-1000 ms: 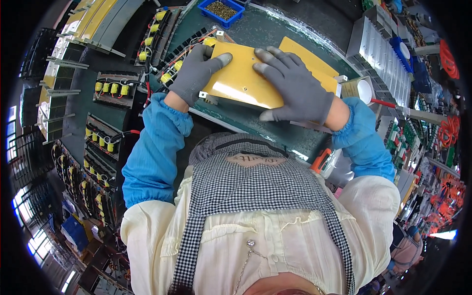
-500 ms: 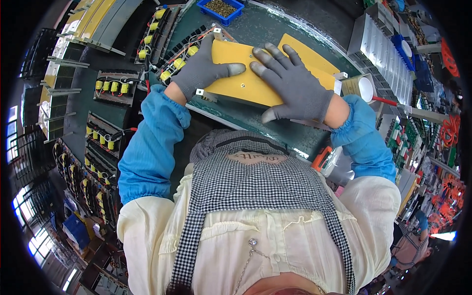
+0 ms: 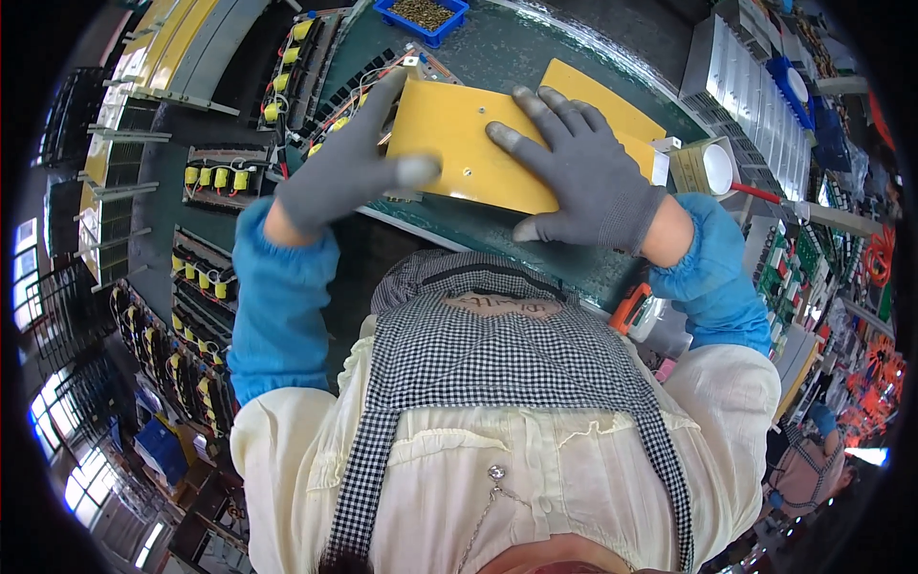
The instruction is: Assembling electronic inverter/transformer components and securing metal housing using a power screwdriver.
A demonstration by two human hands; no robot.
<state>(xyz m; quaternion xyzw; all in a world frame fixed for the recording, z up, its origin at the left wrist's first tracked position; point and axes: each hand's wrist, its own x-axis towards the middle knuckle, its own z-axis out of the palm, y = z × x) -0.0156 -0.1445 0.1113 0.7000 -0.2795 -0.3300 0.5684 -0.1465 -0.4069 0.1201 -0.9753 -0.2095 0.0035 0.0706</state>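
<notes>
racks at far left: circuit boards with yellow cylindrical parts (image 3: 212, 178) sit in rows, well apart from the hands.
left hand (image 3: 346, 165): grey glove, blue sleeve; fingers reach over the left edge of the yellow board, thumb (image 3: 417, 170) lies on its top face, gripping that edge.
yellow board (image 3: 469, 143): flat panel resting on the green counter (image 3: 497, 57), held between both hands.
blue bin (image 3: 422, 16): at the counter's far edge, beyond the board.
right hand (image 3: 583, 172): grey glove, fingers spread, palm pressed flat on the board's right part.
second yellow board (image 3: 612, 113): partly under the first, beside the right hand.
tape roll (image 3: 706, 166): just right of the boards.
</notes>
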